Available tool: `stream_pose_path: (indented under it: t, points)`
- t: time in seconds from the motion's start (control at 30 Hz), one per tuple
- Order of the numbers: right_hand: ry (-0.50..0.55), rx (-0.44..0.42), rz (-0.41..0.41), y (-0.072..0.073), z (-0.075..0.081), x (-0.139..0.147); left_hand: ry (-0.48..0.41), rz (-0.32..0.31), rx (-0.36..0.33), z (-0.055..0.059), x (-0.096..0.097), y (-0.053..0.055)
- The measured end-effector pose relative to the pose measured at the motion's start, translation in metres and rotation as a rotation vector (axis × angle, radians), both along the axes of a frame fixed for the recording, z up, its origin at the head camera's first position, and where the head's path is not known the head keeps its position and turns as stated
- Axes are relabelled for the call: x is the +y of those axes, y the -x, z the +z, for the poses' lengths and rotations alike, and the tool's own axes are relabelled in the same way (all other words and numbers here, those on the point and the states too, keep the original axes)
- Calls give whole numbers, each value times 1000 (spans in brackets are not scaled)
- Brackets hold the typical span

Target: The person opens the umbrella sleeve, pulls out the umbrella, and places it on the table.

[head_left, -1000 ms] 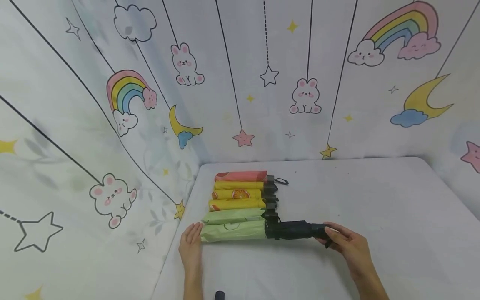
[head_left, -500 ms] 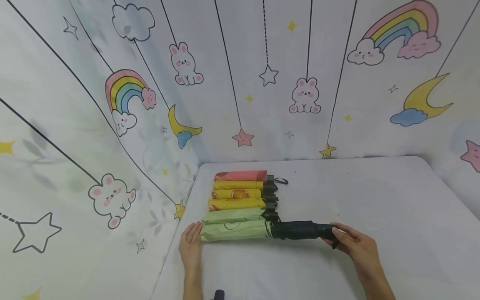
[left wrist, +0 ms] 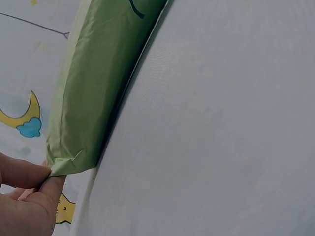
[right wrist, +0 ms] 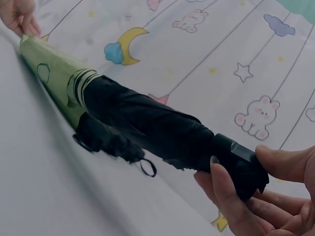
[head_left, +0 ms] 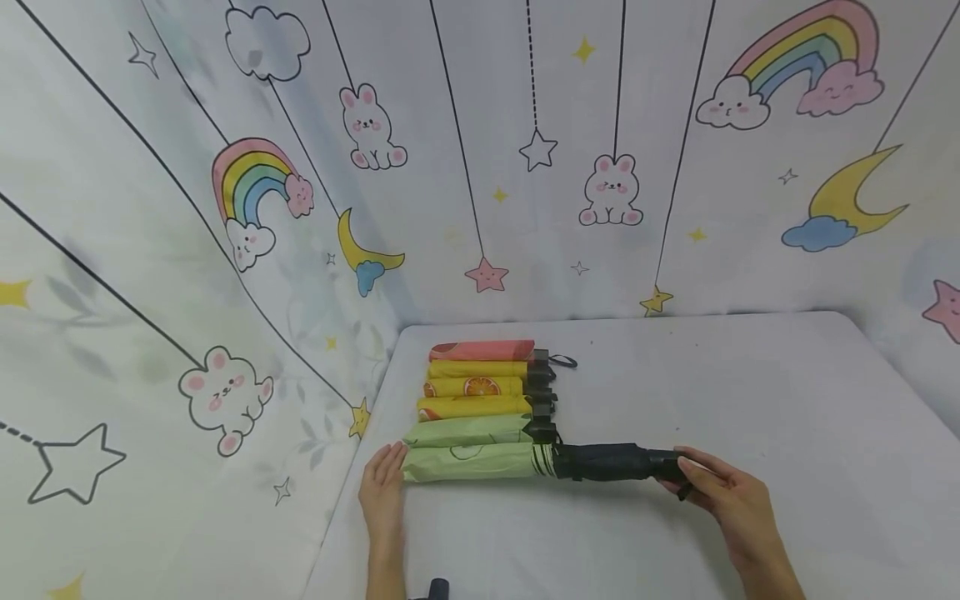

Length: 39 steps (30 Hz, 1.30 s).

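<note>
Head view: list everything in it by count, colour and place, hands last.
green sleeve: one, light green, front of the row
black umbrella: one, black, partly out of the green sleeve
green umbrella: one, light green, just behind the green sleeve
yellow umbrellas: three, yellow, mid-row
red umbrella: one, red, far end of the row
table: one, white, under the row
wall cloth: count unclear, printed white, behind and left
object: one, dark, cut off at bottom edge
left hand: one, bare, pinching the green sleeve
right hand: one, bare, gripping the black umbrella
</note>
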State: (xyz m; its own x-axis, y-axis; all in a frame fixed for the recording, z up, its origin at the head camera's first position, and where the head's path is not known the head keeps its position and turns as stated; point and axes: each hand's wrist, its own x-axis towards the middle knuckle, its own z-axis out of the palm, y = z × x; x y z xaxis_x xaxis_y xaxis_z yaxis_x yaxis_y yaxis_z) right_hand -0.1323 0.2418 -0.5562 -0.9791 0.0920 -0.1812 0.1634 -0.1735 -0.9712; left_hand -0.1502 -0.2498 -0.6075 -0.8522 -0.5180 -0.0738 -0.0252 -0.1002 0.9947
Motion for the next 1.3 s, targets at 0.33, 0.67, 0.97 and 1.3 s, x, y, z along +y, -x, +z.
stream_pose_path:
  t: [0.33,0.67,0.97,1.3]
  points:
    - [-13,-65,-26,-1,0,12,-1,4,11,1,1,1]
    - [23,-84,-14,-5,-4,27,-11,2,0,0,-1,1]
    - [70,-91,4,-8,-7,39,-6,9,-9,0,-1,1]
    - [87,-145,42,-12,-11,54,6,17,2,0,0,-2]
